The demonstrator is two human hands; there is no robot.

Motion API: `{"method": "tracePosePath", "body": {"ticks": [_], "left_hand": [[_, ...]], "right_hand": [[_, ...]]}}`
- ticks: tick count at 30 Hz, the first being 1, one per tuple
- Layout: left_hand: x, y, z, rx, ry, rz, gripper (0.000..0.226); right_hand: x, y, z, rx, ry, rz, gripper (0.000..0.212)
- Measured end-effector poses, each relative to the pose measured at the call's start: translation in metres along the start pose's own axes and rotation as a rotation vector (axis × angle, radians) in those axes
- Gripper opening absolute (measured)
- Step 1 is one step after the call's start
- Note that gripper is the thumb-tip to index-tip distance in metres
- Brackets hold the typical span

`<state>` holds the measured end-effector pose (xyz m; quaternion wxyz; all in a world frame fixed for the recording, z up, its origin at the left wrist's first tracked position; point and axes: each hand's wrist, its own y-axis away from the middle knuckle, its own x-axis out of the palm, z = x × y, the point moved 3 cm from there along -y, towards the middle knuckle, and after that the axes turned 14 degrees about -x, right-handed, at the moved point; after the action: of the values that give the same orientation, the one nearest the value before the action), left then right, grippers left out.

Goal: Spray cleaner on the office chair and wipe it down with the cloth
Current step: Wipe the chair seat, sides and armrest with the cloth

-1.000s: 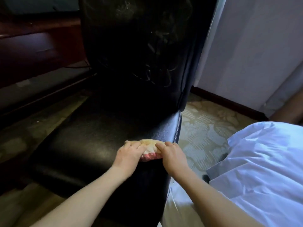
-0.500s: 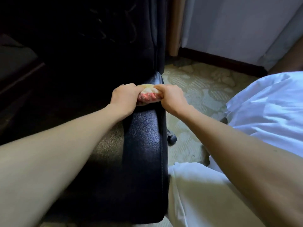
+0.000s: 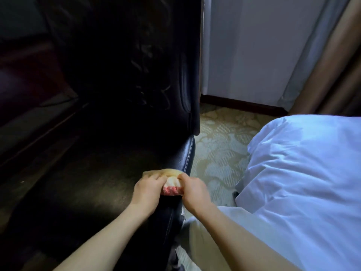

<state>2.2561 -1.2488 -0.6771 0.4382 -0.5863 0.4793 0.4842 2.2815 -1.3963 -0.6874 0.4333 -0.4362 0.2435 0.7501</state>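
**Surroundings.** At the far left stands dark wooden furniture [image 3: 29, 106], mostly lost in shadow. Beside it is the office chair [image 3: 88, 182], upholstered in a black leather-like material. Its seat is wide and flat with a dull sheen. Its backrest [image 3: 136, 65] rises upright behind the seat and shows faint pale streaks. To the right of the chair lies a carpet [image 3: 218, 153] with a pale green and cream floral pattern. A dark baseboard [image 3: 240, 106] runs along the foot of a pale wall [image 3: 244, 45]. A tan curtain [image 3: 332, 65] hangs at the upper right. White bedding [image 3: 302, 173] fills the lower right, near the chair, with carpet between the two.

**Position of the cloth.** The cloth [image 3: 172, 184] lies on the right-hand edge of the seat, where the cushion rounds over toward the carpet. The left hand [image 3: 147, 190] grips the cloth's left portion, fingers curled over it and knuckles up. The right hand [image 3: 193, 190] grips the right portion in the same manner, fingers curled into the fabric. The two hands sit just beside each other, with the cloth bunched between and under them. Both forearms reach in from the bottom edge.

**Appearance of the cloth.** The cloth is gathered into a thick wad. Its upper part is pale yellow. The band nearest the person is pink-red. The texture resembles terry, though fine detail is soft.
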Motion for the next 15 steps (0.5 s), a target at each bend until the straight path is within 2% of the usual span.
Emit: {"method": "tracePosePath", "body": {"ticks": [5, 11, 15], "left_hand": [[-0.01, 0.053, 0.015, -0.052, -0.008, 0.031, 0.033], [-0.016, 0.079, 0.036, -0.105, -0.049, 0.048, 0.041], [-0.019, 0.071, 0.036, -0.099, -0.148, 0.073, 0.054]], "right_hand": [[0.02, 0.039, 0.028, 0.0, -0.07, -0.024, 0.031], [0.03, 0.047, 0.047, -0.104, -0.05, -0.112, 0.042], [0.023, 0.035, 0.047, -0.104, 0.002, -0.171, 0.046]]}}
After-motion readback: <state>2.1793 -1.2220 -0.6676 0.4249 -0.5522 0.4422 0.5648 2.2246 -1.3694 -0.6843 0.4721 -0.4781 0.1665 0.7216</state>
